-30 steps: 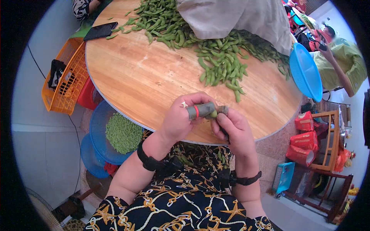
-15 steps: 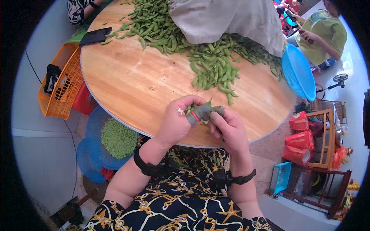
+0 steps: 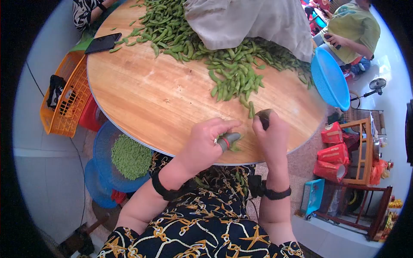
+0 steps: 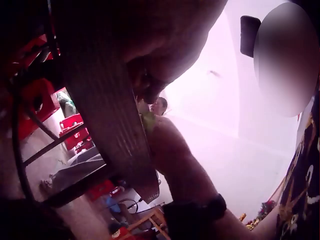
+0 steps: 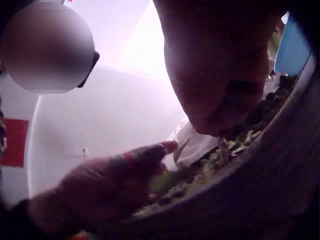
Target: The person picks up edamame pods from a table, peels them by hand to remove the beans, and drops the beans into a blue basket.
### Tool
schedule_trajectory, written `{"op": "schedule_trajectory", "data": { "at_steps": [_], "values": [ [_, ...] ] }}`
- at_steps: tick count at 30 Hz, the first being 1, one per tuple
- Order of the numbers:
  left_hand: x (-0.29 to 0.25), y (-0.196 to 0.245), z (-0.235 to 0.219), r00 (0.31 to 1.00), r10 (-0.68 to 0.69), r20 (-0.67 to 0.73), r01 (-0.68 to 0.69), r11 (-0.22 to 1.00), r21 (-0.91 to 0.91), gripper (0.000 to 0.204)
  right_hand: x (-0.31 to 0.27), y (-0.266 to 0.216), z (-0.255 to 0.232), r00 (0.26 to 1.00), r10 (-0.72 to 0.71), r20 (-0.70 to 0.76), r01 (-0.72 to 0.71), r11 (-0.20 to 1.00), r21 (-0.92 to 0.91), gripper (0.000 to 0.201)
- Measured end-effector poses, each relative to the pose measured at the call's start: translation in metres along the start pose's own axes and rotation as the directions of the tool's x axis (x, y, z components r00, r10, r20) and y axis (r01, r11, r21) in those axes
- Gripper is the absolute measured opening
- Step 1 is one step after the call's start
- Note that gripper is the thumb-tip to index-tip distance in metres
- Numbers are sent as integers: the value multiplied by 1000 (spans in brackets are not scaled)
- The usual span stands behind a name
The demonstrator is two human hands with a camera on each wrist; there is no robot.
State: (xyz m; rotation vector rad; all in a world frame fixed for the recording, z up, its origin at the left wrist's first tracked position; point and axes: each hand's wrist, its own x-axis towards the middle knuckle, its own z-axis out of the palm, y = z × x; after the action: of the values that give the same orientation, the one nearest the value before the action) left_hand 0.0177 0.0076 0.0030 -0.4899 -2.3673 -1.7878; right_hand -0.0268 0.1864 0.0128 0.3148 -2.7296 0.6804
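Note:
In the head view my left hand [image 3: 202, 142] is over the near edge of the table, a grey sleeve with a red band [image 3: 228, 140] on one digit. A green soybean pod [image 3: 235, 146] sticks out under that digit, held by the hand; its green [image 5: 162, 181] also appears below the hand in the right wrist view. My right hand [image 3: 272, 133] is bent over the table to the right, a dark sleeve [image 3: 263, 117] on one finger, beside the nearest pods [image 3: 251, 111]. I cannot tell whether its fingertips hold anything.
More soybean pods [image 3: 236, 77] spread across the round table [image 3: 150, 90] beneath a pale cloth sack [image 3: 245, 21]. Shelled beans [image 3: 131, 157] fill a blue basin [image 3: 103, 146] at lower left. A phone [image 3: 103, 43] lies at the left edge; a blue basket [image 3: 329, 79] leans at the right.
My hands have come apart from working together on a pod. The right hand has moved forward and right toward the pods; the left has lowered slightly.

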Motion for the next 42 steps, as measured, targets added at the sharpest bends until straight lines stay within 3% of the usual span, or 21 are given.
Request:
{"op": "schedule_trajectory", "data": {
  "at_steps": [2,5,7,10,11,13,14,16,17,18,19,20,22,23,26,28,31,37,38,40,42],
  "values": [
    [0,2,2,999,0,-44,2,999,54,29,-3,-23,-18,990,117,81,-135,947,291,10],
    [1,7,6,991,55,-122,-47,997,67,28,-12,-43,-30,965,110,238,-207,876,435,9],
    [0,0,4,982,118,-147,-108,992,72,29,-17,-40,-20,981,23,192,-119,855,506,10],
    [2,-1,1,987,106,-118,-104,994,27,30,-17,-37,-19,887,166,430,-423,663,617,9],
    [2,-3,-1,987,106,-119,-103,994,31,30,-16,-33,-19,888,163,430,-422,661,620,9],
    [2,-7,-3,988,132,-79,-139,986,-93,22,-14,-27,-20,788,86,610,-608,265,748,7],
    [2,-7,-2,988,132,-78,-139,986,-92,22,-15,-24,-18,792,-2,611,-607,106,788,8],
    [2,-6,1,993,-78,-83,29,878,-479,15,-18,-23,-16,812,30,583,-583,75,809,8],
    [1,-5,-1,993,-81,-86,30,878,-477,15,-20,-24,-14,829,62,555,-558,44,829,9],
    [1,-2,-5,976,-213,-35,151,790,-595,14,-19,-28,-14,829,58,557,-559,41,828,9],
    [1,-1,-8,943,-332,35,262,672,-693,13,-18,-33,-15,843,62,534,-535,200,821,12],
    [0,-4,-9,943,-331,32,260,674,-691,13,-18,-37,-15,857,63,511,-498,354,792,15],
    [-1,-11,-9,902,-425,78,320,536,-781,14,-24,-36,-11,809,5,587,-561,305,770,18],
    [-1,-11,-9,902,-425,79,320,536,-781,14,-26,-37,-10,754,-56,654,-621,261,739,21],
    [1,-3,-7,909,-415,-21,277,642,-715,14,-25,-39,-10,747,-61,662,-618,303,725,24],
    [0,-1,-5,939,-308,-156,196,848,-492,12,-24,-38,-9,738,-88,670,-611,334,717,25],
    [-1,1,-4,938,-291,-190,202,901,-383,9,-22,-41,-9,725,-63,686,-602,425,676,24],
    [0,-10,-1,965,-210,-153,137,911,-389,11,-24,-42,-7,802,-12,597,-507,515,692,23],
    [0,-10,-4,965,-212,-153,138,910,-390,11,-24,-43,-8,778,-5,628,-562,442,699,22],
    [1,-3,-17,904,-330,273,409,477,-778,14,-26,-41,-8,749,-1,663,-617,365,697,22],
    [0,-8,-21,889,-328,321,443,432,-785,14,-27,-37,-7,656,-86,750,-750,39,661,21]
  ]
}}
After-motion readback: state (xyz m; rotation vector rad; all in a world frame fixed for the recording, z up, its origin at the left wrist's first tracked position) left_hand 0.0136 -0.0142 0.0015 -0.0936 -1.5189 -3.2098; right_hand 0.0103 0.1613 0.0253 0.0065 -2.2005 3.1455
